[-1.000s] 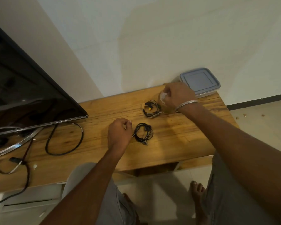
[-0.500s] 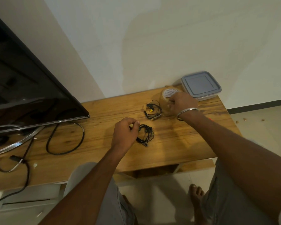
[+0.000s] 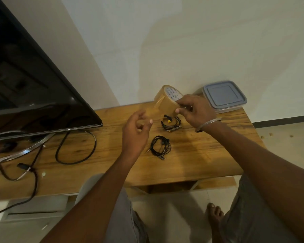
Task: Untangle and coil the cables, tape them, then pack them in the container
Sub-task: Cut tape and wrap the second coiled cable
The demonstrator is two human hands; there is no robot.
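A wooden table is set against a pale wall. 2 small coils of thin black cable are laid on its right half. The near coil is placed towards the front edge, and the far coil, marked by a yellow plug, towards the back edge; the 2 are kept apart. A container with a grey lid is placed at the back right corner. The left half is taken up by a black television on a curved silver stand. A thick black lead is looped beside the stand. A small white scrap is seen near the front edge.
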